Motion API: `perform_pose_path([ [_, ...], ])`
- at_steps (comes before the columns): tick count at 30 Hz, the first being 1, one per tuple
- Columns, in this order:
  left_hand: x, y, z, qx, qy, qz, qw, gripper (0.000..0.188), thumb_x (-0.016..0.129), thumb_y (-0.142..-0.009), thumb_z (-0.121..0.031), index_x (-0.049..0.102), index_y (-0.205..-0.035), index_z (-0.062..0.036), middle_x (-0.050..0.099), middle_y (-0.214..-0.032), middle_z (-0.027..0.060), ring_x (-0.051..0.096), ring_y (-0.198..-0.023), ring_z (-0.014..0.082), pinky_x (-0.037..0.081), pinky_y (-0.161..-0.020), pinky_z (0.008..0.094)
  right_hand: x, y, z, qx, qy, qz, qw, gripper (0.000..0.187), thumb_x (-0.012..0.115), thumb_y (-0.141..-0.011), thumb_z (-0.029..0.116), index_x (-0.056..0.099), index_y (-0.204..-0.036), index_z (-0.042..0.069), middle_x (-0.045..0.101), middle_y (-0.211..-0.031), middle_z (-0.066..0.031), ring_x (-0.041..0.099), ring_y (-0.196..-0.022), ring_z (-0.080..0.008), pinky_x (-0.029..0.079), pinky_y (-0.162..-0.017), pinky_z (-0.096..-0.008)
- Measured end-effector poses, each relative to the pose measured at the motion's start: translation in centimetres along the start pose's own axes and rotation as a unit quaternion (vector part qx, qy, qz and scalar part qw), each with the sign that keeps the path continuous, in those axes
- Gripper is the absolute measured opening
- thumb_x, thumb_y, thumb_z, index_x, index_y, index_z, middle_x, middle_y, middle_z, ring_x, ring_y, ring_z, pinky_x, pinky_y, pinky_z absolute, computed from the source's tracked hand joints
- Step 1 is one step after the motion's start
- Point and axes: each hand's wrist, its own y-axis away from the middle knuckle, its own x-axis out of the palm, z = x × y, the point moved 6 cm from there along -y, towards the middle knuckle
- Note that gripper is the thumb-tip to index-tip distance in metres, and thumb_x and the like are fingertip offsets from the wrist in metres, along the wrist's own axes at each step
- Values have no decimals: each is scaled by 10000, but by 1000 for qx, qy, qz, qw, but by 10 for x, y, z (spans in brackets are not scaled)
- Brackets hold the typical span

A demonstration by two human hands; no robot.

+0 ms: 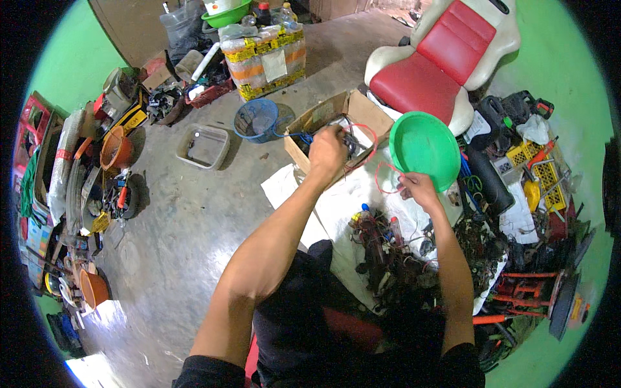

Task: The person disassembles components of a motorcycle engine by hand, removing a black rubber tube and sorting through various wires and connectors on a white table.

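My left hand (328, 154) reaches into an open cardboard box (323, 111), its fingers curled down among dark cables (352, 139); what they grip is hidden. A thin red wire (376, 137) arcs out of the box beside that hand. Right of the box, my right hand (420, 189) pinches a loop of red wire just in front of a round green basin (425, 150). Whether both stretches are one wire I cannot tell. Below the hands, a tangled heap of wires and dark parts (381, 252) lies on a white sheet (343, 220). A screwdriver-like tool with a red end (396, 226) rests on it.
Left of the box stand a blue basket (257, 121) and a clear plastic tub (202, 147). A red and white seat (427, 77) is behind the basin. Tools and yellow crates (550, 184) crowd the right wall; mixed goods and orange bowls (116, 150) line the left.
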Motion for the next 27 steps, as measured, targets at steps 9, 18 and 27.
perform_pose_path([
  [9,-11,-10,114,-202,69,-16,977,230,528,-907,-215,647,-1009,-47,655,-864,187,624,-805,310,476,-707,400,117,-53,53,68,-204,78,974,465,476,-965,376,477,-1232,-4,585,-1116,-186,622,-799,-230,535,-704,-330],
  [18,7,-2,65,-98,81,53,990,329,571,-876,-214,605,-1128,-5,648,-1021,232,622,-990,355,472,-864,392,123,-60,65,39,-111,157,981,299,533,-951,239,574,-1075,-30,628,-889,-94,610,-753,-177,528,-650,-316],
  [27,45,5,54,-30,24,187,982,559,596,-853,-267,443,-1341,-41,542,-1251,238,529,-1173,338,415,-981,372,68,-58,0,-97,366,31,925,540,627,-864,318,469,-1291,28,578,-1168,-232,613,-973,-370,512,-809,-403],
])
